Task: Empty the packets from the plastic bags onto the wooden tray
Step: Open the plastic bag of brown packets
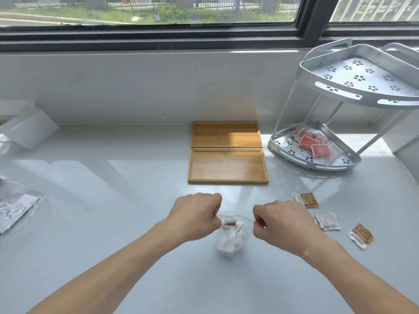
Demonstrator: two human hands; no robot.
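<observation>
Plastic bag point(231, 234) of packets — both hands pinch its mouth; print unreadable.

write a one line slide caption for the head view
Both hands, left hand and right hand, pinch open a clear plastic bag of packets before two bare wooden trays.

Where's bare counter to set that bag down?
Bare counter lies between the left bag and the wooden trays, both bare too. Crowded right of the right hand: loose packets, rack.
</observation>
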